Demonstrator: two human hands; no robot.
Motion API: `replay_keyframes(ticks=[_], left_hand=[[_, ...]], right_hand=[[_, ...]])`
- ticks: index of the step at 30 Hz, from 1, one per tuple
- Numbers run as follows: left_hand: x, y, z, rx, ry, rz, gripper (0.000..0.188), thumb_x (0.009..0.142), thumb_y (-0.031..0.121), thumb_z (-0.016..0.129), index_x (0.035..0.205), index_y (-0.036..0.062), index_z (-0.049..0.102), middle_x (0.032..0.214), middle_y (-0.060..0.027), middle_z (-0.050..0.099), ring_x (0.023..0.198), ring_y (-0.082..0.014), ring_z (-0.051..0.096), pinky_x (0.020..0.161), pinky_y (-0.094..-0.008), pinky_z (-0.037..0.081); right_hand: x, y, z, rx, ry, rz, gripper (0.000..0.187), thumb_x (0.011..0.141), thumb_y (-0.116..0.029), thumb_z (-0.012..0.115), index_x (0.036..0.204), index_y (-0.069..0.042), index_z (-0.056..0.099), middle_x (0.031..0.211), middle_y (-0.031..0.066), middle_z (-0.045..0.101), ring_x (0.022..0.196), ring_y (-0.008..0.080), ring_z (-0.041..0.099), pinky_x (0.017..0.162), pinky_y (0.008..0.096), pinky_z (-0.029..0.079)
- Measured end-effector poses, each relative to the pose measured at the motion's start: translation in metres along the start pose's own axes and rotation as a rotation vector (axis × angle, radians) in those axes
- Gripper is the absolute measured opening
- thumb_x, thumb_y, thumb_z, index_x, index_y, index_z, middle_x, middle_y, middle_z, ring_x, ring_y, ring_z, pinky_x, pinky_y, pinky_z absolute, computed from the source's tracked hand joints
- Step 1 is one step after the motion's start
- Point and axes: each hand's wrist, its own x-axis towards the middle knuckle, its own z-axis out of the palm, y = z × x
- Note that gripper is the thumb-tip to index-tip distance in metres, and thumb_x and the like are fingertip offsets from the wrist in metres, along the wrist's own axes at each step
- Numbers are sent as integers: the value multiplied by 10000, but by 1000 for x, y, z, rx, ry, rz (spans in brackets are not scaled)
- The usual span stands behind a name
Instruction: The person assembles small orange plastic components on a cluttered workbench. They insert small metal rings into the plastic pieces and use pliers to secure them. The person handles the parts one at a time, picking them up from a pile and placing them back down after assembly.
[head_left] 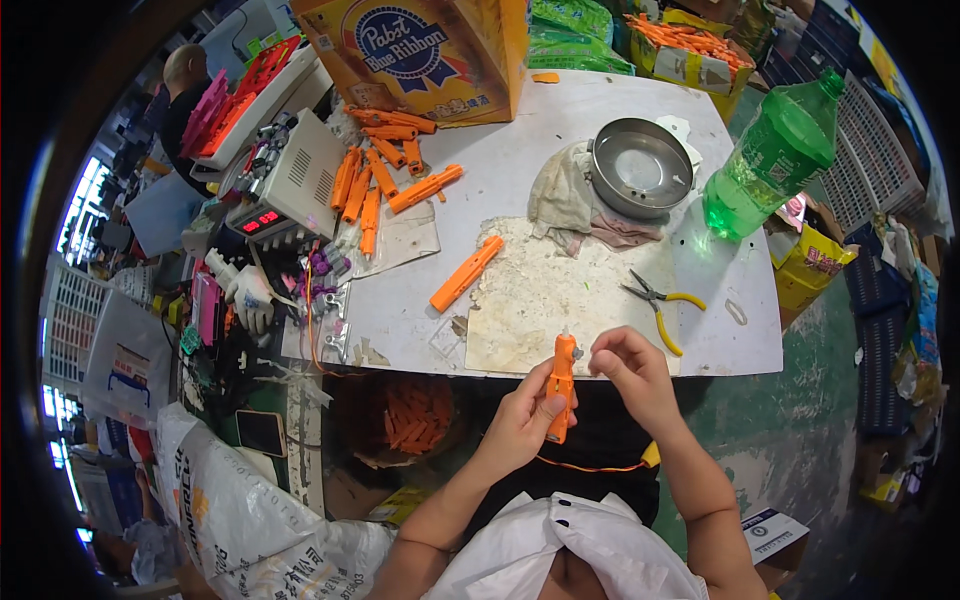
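Observation:
Upright in my left hand point(521, 417) is a slim orange plastic handheld device point(564, 378), with a pale tip at its top and a small grey metal part on its right side. The thumb presses on its lower body. My right hand point(638, 376) hovers just right of its upper end, with thumb and fingers curled together; whatever they may hold is too small to make out. A similar orange piece point(466, 274) lies on the white table point(400, 335) beyond my left hand. Yellow-handled pliers point(660, 300) rest to the right, jaws pointing left.
A pile of orange pieces point(385, 170) lies before a large cardboard box point(420, 60). At the right stand a metal bowl point(613, 190) on a rag point(560, 200) and a green bottle point(775, 155). A grey device with a red display point(290, 180) stands left. Below the table sits a bin of orange pieces point(415, 415).

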Motion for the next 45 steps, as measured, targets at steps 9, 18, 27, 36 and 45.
replay_keyframes(ticks=[9, 18, 27, 36, 45], left_hand=[[-10, 6, 4, 557, 74, 181, 413, 921, 118, 525, 1307, 7, 428, 908, -172, 605, 719, -224, 625, 638, -299, 493], [-23, 8, 9, 591, 91, 136, 410, 892, 77, 529, 1283, 1, 427, 1072, -228, 582, 865, -400, 608, 680, -402, 509], [-22, 3, 7, 766, 118, 321, 437, 853, 44, 564, 1267, -1, 431, 923, -174, 595, 764, -356, 616, 611, -377, 506], [-27, -2, 21, 683, 113, 324, 429, 847, 39, 568, 1249, -27, 434, 894, -177, 590, 732, -348, 620, 589, -384, 503], [-22, -3, 12, 713, 84, 354, 394, 870, 105, 580, 1228, -15, 466, 928, -181, 600, 745, -333, 634, 596, -354, 507]], right_hand=[[-7, -7, -20, 526, -434, 608, 277, 952, -263, 517, 865, -8, 583, 678, 13, 544, 578, 82, 528, 455, 204, 415], [-16, -21, -6, -138, -296, 389, 177, 913, -126, 559, 868, 29, 633, 672, 20, 574, 558, 57, 504, 456, 194, 403], [-11, -27, -11, 150, -392, 677, 183, 910, -128, 558, 813, 12, 624, 663, 6, 571, 565, 57, 491, 505, 200, 399], [-26, -21, -12, -302, -342, 266, 198, 888, -116, 566, 758, 27, 605, 588, 43, 549, 554, 103, 480, 539, 270, 412], [-19, -18, -15, -79, -421, 447, 225, 921, -165, 546, 801, 14, 611, 611, 25, 540, 559, 90, 460, 528, 258, 395]])
